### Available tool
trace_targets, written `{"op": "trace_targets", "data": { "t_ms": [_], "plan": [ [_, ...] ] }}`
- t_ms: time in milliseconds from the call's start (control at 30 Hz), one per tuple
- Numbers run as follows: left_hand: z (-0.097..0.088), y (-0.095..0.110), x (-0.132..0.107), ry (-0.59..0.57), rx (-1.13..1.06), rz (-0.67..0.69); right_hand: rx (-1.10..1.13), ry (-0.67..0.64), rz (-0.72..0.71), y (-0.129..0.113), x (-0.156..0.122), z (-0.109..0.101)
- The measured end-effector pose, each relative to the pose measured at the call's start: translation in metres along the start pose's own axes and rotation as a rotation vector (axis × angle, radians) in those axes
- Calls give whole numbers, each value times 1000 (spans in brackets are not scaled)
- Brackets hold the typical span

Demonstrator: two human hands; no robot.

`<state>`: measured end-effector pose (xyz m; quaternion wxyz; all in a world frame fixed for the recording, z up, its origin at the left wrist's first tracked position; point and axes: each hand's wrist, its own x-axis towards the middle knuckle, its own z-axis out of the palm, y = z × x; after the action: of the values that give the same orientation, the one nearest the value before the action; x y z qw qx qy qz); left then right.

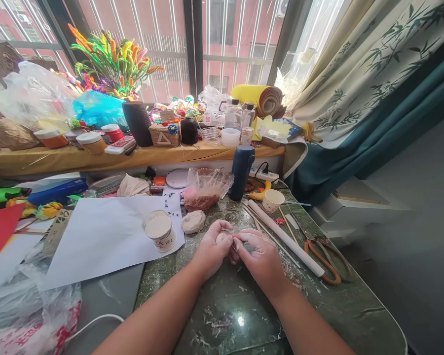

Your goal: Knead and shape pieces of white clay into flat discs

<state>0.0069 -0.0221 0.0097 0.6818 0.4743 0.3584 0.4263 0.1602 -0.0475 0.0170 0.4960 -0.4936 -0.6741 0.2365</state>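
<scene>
My left hand (pixel 212 249) is curled around a small pale lump of clay (pixel 222 237), only part of which shows between the fingers. Against it, my right hand (pixel 261 256) has its thumb and fingertips pressed together; what lies between them is hidden. Both hands are dusted white and meet above the dark green tabletop (pixel 251 315). A larger off-white clay lump (pixel 193 222) rests just beyond my left hand. Left of that, a paper cup (pixel 165 241) with a pale round top stands on a white paper sheet (pixel 107 236).
Right of my hands lie a white rolling rod (pixel 286 238), thin sticks (pixel 270 234) and orange-handled scissors (pixel 323 261). Another paper cup (pixel 273 199), a dark blue flask (pixel 241 172) and a plastic bag of brownish material (pixel 205 192) stand behind. Crumpled plastic (pixel 29 305) lies at left.
</scene>
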Motion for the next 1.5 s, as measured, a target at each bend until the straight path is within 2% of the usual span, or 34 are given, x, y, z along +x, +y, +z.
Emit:
{"op": "trace_targets", "data": {
  "t_ms": [233,367,567,633,767,900,1000,1100,1200,1267,1400,1500],
  "plan": [
    [-3,0,0,-21,-10,-17,76,-78,105,-3,1,-3],
    [-3,-2,0,-21,1,-12,115,-60,136,0,0,-2],
    [0,0,-1,-38,-2,-44,322,-84,312,8,-1,2],
    [1,3,-1,-16,-43,-52,272,-30,263,7,-3,4],
    [0,8,3,55,-149,-73,51,86,61,-2,-6,10],
    [-2,9,5,82,-252,-101,-13,90,1,-8,-10,18],
    [-3,8,3,17,-287,-80,118,67,126,-5,-11,24],
    [-4,7,2,-39,-312,-44,501,60,346,1,-11,27],
    [-3,6,1,-82,-340,-24,776,-97,485,1,-8,25],
    [-3,6,1,-107,-340,-23,786,-195,505,-1,-7,23],
    [-3,9,0,-82,-282,-67,694,-145,512,-6,-6,23],
    [-2,12,-1,-33,-256,-87,739,-152,532,-4,-6,24]
  ]
}}
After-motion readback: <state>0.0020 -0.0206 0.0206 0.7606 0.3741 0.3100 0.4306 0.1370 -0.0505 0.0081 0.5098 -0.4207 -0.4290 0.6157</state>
